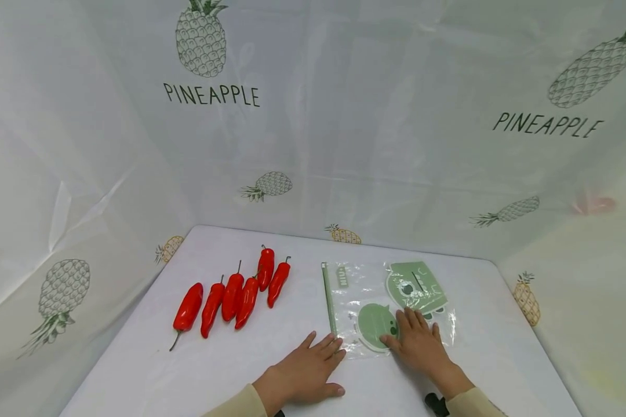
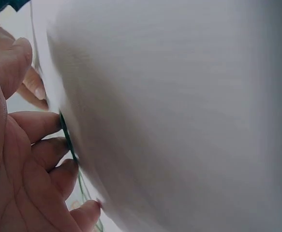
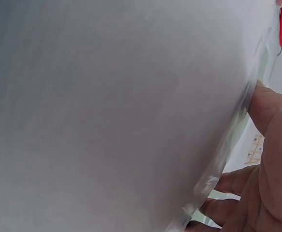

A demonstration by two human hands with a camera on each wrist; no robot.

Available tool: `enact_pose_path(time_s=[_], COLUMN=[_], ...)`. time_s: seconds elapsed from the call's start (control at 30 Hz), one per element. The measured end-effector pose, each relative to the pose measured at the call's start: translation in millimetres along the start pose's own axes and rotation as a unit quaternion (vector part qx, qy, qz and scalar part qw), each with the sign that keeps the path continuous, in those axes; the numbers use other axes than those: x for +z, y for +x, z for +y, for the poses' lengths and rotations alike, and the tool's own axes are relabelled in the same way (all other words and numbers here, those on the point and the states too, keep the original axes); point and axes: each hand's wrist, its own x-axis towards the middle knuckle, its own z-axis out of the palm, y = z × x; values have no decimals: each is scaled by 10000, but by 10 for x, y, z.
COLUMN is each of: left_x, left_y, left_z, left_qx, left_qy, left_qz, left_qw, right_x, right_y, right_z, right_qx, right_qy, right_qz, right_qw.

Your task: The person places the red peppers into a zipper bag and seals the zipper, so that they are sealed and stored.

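Note:
A clear zip bag [image 1: 365,284] with green cartoon faces lies flat on the white table, its green zip edge [image 1: 330,301] toward the left. My left hand [image 1: 310,370] is spread low, fingertips at the bag's lower left corner by the zip. In the left wrist view the fingers [image 2: 49,150] reach that green strip. My right hand [image 1: 419,347] rests on the bag's lower part, fingers spread over the printed faces. The right wrist view shows the thumb [image 3: 266,104] and fingertips at the crinkled plastic. Neither hand grips anything.
Several red chili peppers [image 1: 232,296] lie in a loose group on the left half of the white table [image 1: 151,370]. Pineapple-printed sheeting [image 1: 313,145] hangs upright behind the table and along both sides.

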Motion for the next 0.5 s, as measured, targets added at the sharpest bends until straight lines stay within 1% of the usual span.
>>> enact_pose_path(time_s=[0.17,0.5], left_x=[-5,-36], left_y=[-59,-87], left_z=[-19,-23], left_qx=[-50,-168], left_qy=[-124,-381], left_qz=[83,-31], left_qw=[9999,9991], right_x=[-10,-67], right_y=[-16,-5], right_z=[-52,-124], right_qx=[-28,-108], right_qy=[-76,-272], right_qz=[31,208], right_qw=[10000,9994])
